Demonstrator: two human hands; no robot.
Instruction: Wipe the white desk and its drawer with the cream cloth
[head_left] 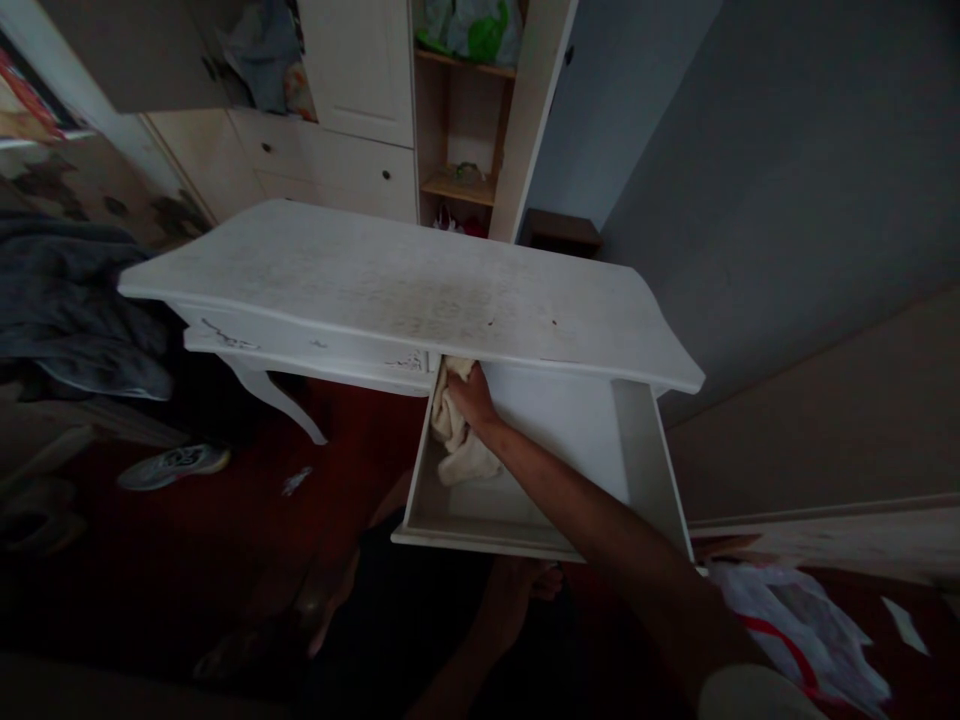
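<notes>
Inside the pulled-out drawer (566, 420) of a white desk, my right hand (471, 397) grips a cream cloth (469, 462) against the left wall. Part of the cloth bunches up at the back left corner, and the rest trails onto the drawer floor. Its fingers are partly hidden by the cloth. Below the drawer's front edge, in shadow over my lap, is my left hand (529, 578). Its fingers look curled, and whatever they may hold is hidden. The white desktop (360, 260) carries dark smudges across its middle.
A grey shoe (174, 466) lies on the red floor, left of the desk. Dark grey fabric (67, 300) is heaped farther left. A plastic bag (802, 630) lies at lower right. Behind the desk stands a cabinet (360, 70) with open shelves. A grey wall (810, 160) rises on the right.
</notes>
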